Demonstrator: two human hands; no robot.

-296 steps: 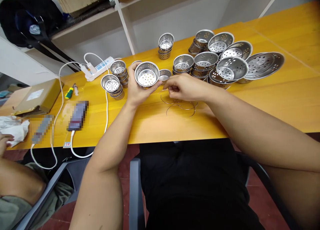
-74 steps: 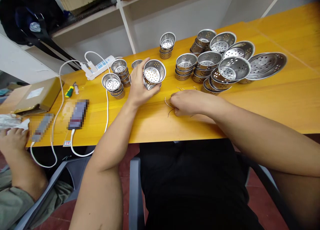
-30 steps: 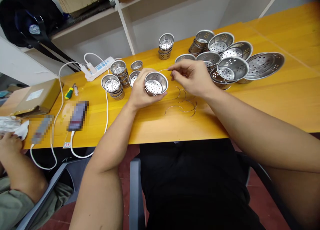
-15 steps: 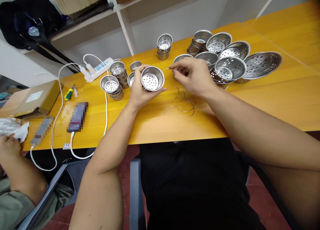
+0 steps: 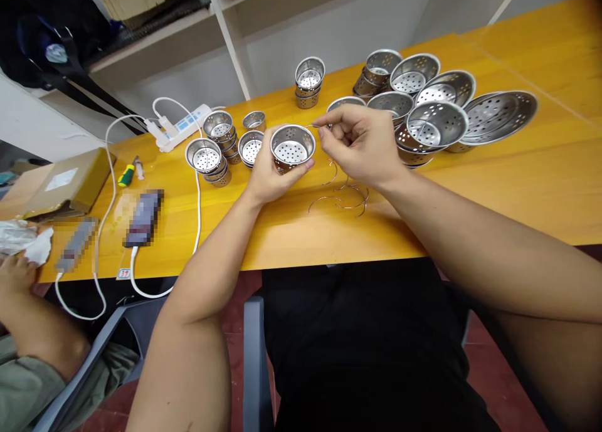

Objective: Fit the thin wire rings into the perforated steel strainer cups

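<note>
My left hand [image 5: 269,176] is wrapped round a perforated metal strainer basket [image 5: 292,148], its open mouth tilted toward me above the table. Between thumb and forefinger, my right hand [image 5: 360,145] pinches a thin wire [image 5: 309,126] whose tip reaches the basket's right rim; whether it passes through a hole I cannot tell. On the table just below lie several curved wire pieces [image 5: 329,198]. Right behind my right hand stand stacked perforated baskets [image 5: 435,126] of larger size, and more small basket stacks [image 5: 207,157] stand left of my left hand.
A power strip [image 5: 183,128] with white cables lies at the back left. Nearer are a phone [image 5: 144,219], a green-and-yellow screwdriver [image 5: 126,176] and a cardboard box [image 5: 70,184]. A co-worker's hand [image 5: 17,272] rests at the far left. Another basket stack [image 5: 309,84] stands at the back.
My left hand and the basket have moved slightly right, and the basket's mouth is tipped further upward. The wire in my right hand now meets the rim instead of stopping short of it.
</note>
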